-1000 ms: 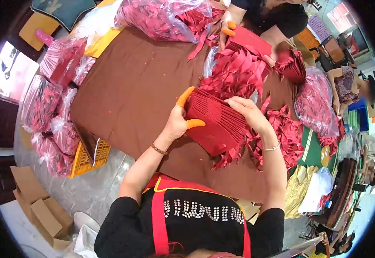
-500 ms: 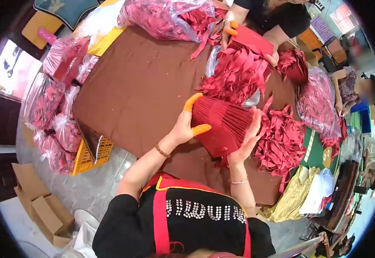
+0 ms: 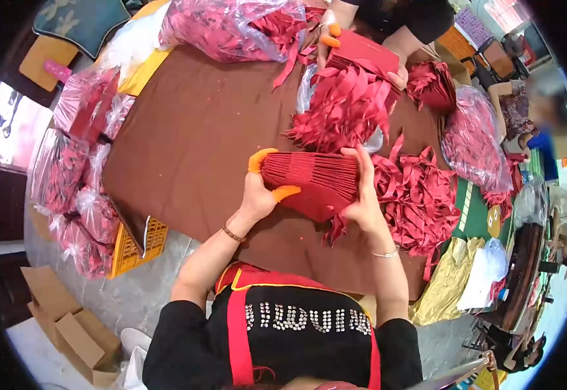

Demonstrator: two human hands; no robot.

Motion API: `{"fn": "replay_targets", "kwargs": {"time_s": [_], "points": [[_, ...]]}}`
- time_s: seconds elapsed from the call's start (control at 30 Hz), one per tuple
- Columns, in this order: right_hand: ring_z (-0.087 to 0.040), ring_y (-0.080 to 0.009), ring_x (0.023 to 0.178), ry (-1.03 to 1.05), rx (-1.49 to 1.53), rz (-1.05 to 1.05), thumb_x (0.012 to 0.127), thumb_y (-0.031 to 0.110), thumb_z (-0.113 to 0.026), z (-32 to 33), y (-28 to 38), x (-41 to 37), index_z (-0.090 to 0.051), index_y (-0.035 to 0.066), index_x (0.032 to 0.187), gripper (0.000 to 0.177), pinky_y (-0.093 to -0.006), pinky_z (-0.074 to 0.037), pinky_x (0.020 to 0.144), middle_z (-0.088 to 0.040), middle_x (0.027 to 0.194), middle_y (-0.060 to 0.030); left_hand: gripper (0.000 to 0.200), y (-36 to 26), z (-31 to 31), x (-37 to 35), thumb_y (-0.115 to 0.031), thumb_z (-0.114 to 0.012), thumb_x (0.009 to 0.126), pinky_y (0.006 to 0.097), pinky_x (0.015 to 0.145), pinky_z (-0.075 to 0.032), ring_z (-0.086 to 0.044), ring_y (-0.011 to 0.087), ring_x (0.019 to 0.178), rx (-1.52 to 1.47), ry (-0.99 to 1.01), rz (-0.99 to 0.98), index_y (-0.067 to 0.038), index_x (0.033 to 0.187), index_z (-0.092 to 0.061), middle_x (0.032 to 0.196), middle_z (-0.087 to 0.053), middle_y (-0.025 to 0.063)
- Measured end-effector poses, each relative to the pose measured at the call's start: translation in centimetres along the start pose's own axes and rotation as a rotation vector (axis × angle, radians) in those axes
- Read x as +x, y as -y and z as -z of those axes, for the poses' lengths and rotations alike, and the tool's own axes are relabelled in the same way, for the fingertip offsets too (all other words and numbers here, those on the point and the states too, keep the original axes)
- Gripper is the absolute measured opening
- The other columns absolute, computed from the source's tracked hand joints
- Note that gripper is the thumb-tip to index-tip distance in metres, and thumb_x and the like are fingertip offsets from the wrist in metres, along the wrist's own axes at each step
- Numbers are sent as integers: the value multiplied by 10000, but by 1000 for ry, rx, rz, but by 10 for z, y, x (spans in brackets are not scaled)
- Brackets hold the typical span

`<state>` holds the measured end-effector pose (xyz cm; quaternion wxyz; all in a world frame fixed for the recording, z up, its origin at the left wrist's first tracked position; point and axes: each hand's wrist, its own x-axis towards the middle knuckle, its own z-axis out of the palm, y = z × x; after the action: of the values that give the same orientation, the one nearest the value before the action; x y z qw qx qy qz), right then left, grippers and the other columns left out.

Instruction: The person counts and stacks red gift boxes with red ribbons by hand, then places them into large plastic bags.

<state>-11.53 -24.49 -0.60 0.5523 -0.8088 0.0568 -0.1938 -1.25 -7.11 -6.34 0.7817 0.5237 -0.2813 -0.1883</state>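
Note:
Between my two hands is a thick stack of dark red folded pieces point(image 3: 309, 182), held above the brown-covered table point(image 3: 192, 123). My left hand point(image 3: 261, 188), with orange covers on thumb and forefinger, grips the stack's left end. At the right end, my right hand point(image 3: 365, 201) presses with its fingers and palm. Some red ribbon hangs below the stack. Just beyond it lies a heap of red ribbons point(image 3: 345, 107), and another ribbon pile point(image 3: 420, 201) is on the right.
Across the table, a co-worker's hands point(image 3: 397, 71) hold another red stack point(image 3: 365, 52). Clear bags of red goods point(image 3: 222, 29) lie at the far edge, with more bags point(image 3: 62, 162) at the left. A yellow crate point(image 3: 137, 247) stands left; gold wrapping point(image 3: 449, 279) lies right.
The stack has turned from tilted to nearly level and moved left and slightly down with my hands. The co-worker's hands and red stack appear shifted left and up.

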Motion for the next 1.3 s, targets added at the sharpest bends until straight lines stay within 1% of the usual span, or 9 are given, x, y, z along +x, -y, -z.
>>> {"fn": "replay_targets", "kwargs": {"time_s": [0.07,0.2,0.4,0.47,0.63,0.93,1.2,1.27,1.3], "points": [[-367,-294,1201,31,193,30,677,291,-767,5,5,-12,-181,71,1418,970,-397,-263,1038,-373,1273,-150,778,10,5,0,-1,-796,628,329,890,-459,-541,177,1016,121,-18,-61,-53,1245,-325,1125,-513,85],[-349,-277,1237,81,-215,107,502,224,-885,14,-10,-7,177,80,1406,1402,-371,-310,1023,-302,1333,-166,730,-4,-10,3,-11,-805,623,317,875,-464,-559,159,978,-32,-75,35,-29,1207,-367,1077,-555,88],[-385,-303,1209,165,-262,-23,549,240,-852,24,-1,10,-233,22,1338,1027,-383,-307,1022,-380,1257,-158,731,-1,-15,7,-8,-802,628,310,873,-466,-561,165,973,73,-138,-108,-32,1210,-362,1075,-542,82],[-402,-323,1190,90,-489,355,560,237,-840,26,-2,18,-388,17,1146,772,-386,-314,1018,-411,1224,-174,745,-10,-18,10,8,-799,623,316,866,-475,-562,170,971,32,-172,-85,-42,1218,-354,1071,-542,82],[-616,-253,878,93,-329,37,581,232,-830,10,-15,11,-364,21,1134,753,-327,-485,787,-589,975,-127,788,-2,-5,8,47,-789,602,330,899,-452,-534,177,1021,53,-121,-52,-51,1235,-329,1113,-514,79],[-577,-298,937,206,-218,47,599,255,-815,17,-16,14,-394,-3,1114,713,-362,-462,814,-566,969,-149,1191,-15,27,19,8,-842,538,385,946,-437,-494,217,1131,-139,286,320,-150,1423,-60,1229,-481,75],[-622,-258,852,242,-148,-60,618,235,-815,21,-1,27,-373,22,1077,672,-342,-483,743,-597,891,-121,642,-7,37,27,89,-756,615,383,868,-502,-598,236,977,401,400,45,2,1196,-498,1119,-590,115],[-606,-319,896,293,-144,-37,652,212,-783,19,-2,31,-341,17,1077,644,-371,-474,764,-592,919,-164,341,4,34,19,9,-776,648,313,819,-493,-628,182,883,208,115,120,9,964,-647,927,-667,82],[-600,-323,906,295,-167,-4,654,217,-783,20,-5,31,-340,17,1079,646,-376,-473,767,-587,931,-169,562,3,36,21,2,-757,673,336,834,-501,-614,209,943,252,205,105,-21,1184,-526,1064,-625,99]]}}
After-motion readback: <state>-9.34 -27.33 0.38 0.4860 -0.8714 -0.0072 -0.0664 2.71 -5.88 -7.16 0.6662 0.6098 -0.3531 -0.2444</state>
